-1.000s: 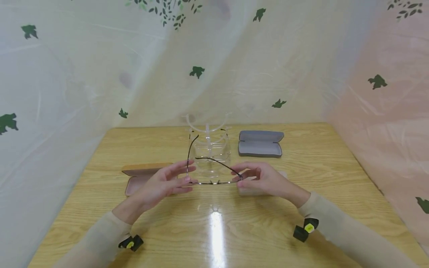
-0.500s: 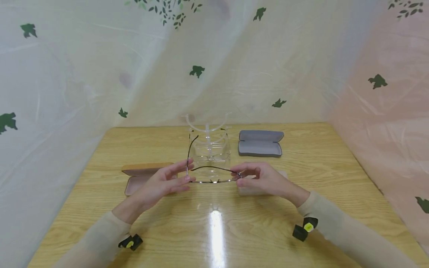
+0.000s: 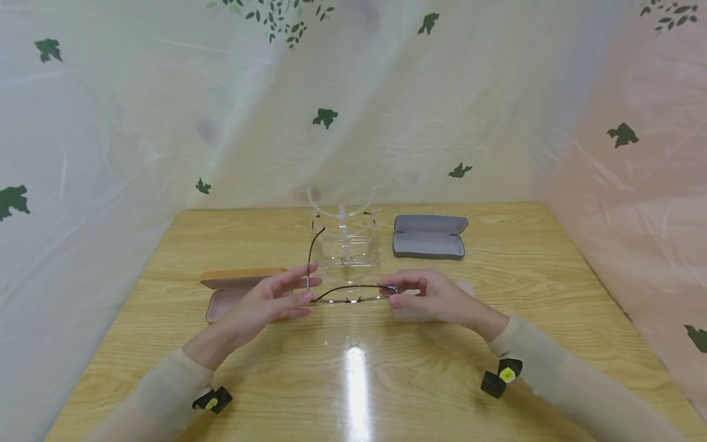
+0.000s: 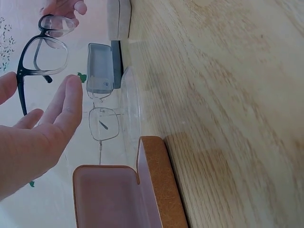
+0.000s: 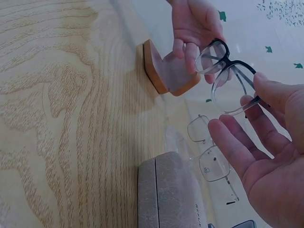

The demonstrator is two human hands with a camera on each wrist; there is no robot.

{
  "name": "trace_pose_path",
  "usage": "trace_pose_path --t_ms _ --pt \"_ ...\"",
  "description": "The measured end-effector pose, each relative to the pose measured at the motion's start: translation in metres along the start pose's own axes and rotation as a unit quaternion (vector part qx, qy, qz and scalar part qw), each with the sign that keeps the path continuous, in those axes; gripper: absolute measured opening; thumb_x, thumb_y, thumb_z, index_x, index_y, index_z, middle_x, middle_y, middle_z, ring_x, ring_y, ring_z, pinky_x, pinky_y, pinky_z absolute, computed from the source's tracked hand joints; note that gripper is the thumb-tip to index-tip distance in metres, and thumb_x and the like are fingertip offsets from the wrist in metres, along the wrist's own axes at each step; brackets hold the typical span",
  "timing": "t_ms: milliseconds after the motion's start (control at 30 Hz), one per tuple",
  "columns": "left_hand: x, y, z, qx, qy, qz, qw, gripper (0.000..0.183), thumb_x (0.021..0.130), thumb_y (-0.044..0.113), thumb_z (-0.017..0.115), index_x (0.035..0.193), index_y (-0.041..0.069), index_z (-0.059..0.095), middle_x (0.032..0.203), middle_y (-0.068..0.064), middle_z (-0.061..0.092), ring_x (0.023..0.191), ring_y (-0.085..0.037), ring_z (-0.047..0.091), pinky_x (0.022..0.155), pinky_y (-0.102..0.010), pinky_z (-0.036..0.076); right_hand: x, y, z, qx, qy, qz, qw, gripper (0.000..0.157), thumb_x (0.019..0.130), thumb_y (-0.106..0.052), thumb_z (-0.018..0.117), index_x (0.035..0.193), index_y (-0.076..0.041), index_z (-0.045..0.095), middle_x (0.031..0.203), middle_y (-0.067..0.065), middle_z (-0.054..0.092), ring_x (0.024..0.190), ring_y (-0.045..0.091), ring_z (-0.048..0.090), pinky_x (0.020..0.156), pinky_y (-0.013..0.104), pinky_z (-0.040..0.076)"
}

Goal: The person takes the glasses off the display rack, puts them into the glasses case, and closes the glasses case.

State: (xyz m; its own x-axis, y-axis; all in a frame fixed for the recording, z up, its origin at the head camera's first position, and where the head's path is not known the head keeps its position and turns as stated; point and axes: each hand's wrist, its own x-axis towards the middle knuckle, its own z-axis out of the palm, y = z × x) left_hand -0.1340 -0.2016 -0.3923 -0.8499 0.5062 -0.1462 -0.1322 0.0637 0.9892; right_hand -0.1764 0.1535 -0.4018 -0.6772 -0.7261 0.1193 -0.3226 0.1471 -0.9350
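A pair of eyeglasses (image 3: 352,301), with a dark upper rim and clear lower rims, is held up between my two hands. My left hand (image 3: 267,305) pinches its left front corner with thumb and finger, other fingers spread. At the opposite corner my right hand (image 3: 433,296) grips the rim near the hinge. The left temple still points away from me, while the right temple (image 3: 350,286) lies folded in close behind the lenses. Behind the eyeglasses stands a clear display stand (image 3: 342,228) bearing a thin-framed pair of glasses (image 4: 90,124).
An orange glasses case (image 3: 243,274) lies open at the left, partly behind my left hand. At the back right a grey case (image 3: 429,245) is open. A closed beige case (image 5: 175,190) sits beneath my right hand. Patterned sheeting surrounds the wooden table (image 3: 287,387).
The right temple has swung inward and down toward the lenses, from slanting across to nearly parallel with the front. Both hands have stayed almost in place.
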Motion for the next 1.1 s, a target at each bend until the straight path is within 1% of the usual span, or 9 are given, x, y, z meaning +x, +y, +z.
trace_pose_path --t_ms 133,233,333,467,633,767,900,967,1100 --pt "-0.001 0.000 0.000 0.018 -0.003 0.001 0.9998 0.065 0.102 0.021 0.064 0.159 0.016 0.033 0.157 -0.016 0.041 0.136 -0.035 0.050 0.104 -0.044 0.050 -0.001 0.001 -0.001 0.003 0.000 0.006 1.000 0.036 0.099 -0.010 0.068 0.134 -0.004 0.064 0.122 0.007 0.071 0.115 0.024 0.066 0.091 0.031 0.057" --pt "-0.001 0.000 0.001 0.056 -0.001 -0.002 0.9984 0.067 0.101 0.024 0.066 0.160 0.021 0.032 0.154 -0.014 0.044 0.131 -0.030 0.055 0.105 -0.043 0.049 -0.001 0.002 -0.001 0.006 0.000 0.007 1.000 0.037 0.099 -0.010 0.067 0.135 -0.002 0.063 0.122 0.011 0.071 0.114 0.026 0.066 0.091 0.031 0.057" --pt "-0.002 0.001 0.003 0.105 0.000 0.004 0.9945 0.074 0.100 0.028 0.068 0.161 0.022 0.027 0.152 -0.012 0.048 0.124 -0.032 0.061 0.106 -0.046 0.048 -0.002 0.002 0.000 0.007 0.000 0.008 1.000 0.037 0.099 -0.011 0.067 0.135 -0.002 0.063 0.122 0.011 0.071 0.114 0.028 0.066 0.090 0.030 0.057" --pt "-0.002 0.002 0.007 0.152 0.002 0.017 0.9882 0.085 0.100 0.032 0.068 0.164 0.016 0.014 0.148 -0.010 0.053 0.115 -0.034 0.066 0.106 -0.049 0.048 -0.002 0.002 0.000 0.007 0.001 0.008 1.000 0.036 0.100 -0.011 0.067 0.135 -0.003 0.064 0.120 0.008 0.072 0.110 0.026 0.068 0.089 0.030 0.058" --pt "-0.004 0.000 0.013 0.167 -0.001 0.035 0.9854 0.093 0.101 0.030 0.067 0.163 0.014 0.000 0.149 -0.013 0.051 0.115 -0.034 0.066 0.100 -0.039 0.053 -0.002 0.000 0.001 0.012 0.004 0.008 1.000 0.036 0.100 -0.009 0.066 0.134 -0.002 0.064 0.119 0.012 0.072 0.106 0.024 0.069 0.089 0.029 0.058" --pt "-0.004 -0.002 0.016 0.172 -0.004 0.056 0.9835 0.093 0.102 0.028 0.066 0.162 0.014 -0.004 0.149 -0.015 0.051 0.115 -0.036 0.066 0.095 -0.031 0.055 -0.002 -0.001 0.001 0.020 -0.004 0.005 1.000 0.035 0.100 -0.009 0.066 0.134 -0.001 0.064 0.121 0.014 0.071 0.109 0.027 0.068 0.091 0.031 0.057" --pt "-0.004 -0.003 0.015 0.179 -0.008 0.067 0.9815 0.090 0.102 0.027 0.064 0.163 0.014 -0.001 0.147 -0.017 0.053 0.116 -0.036 0.065 0.094 -0.030 0.055 -0.002 -0.002 -0.001 0.019 -0.015 -0.001 1.000 0.036 0.100 -0.009 0.066 0.134 0.000 0.063 0.123 0.015 0.069 0.110 0.028 0.068 0.092 0.035 0.058" --pt "-0.004 -0.003 0.015 0.187 -0.012 0.068 0.9800 0.085 0.103 0.026 0.063 0.163 0.013 0.003 0.146 -0.017 0.054 0.119 -0.032 0.064 0.096 -0.030 0.054 -0.002 -0.002 -0.001 0.022 -0.016 0.003 1.000 0.036 0.101 -0.009 0.065 0.135 -0.001 0.063 0.123 0.019 0.069 0.107 0.031 0.069 0.091 0.036 0.058" --pt "-0.007 0.000 0.017 0.204 -0.010 0.057 0.9773 0.082 0.104 0.029 0.061 0.163 0.013 0.006 0.140 -0.017 0.058 0.119 -0.025 0.064 0.098 -0.030 0.053 0.000 -0.003 0.000 0.036 -0.010 0.018 0.999 0.037 0.102 -0.011 0.064 0.137 0.000 0.061 0.118 0.024 0.068 0.101 0.042 0.069 0.087 0.039 0.060"
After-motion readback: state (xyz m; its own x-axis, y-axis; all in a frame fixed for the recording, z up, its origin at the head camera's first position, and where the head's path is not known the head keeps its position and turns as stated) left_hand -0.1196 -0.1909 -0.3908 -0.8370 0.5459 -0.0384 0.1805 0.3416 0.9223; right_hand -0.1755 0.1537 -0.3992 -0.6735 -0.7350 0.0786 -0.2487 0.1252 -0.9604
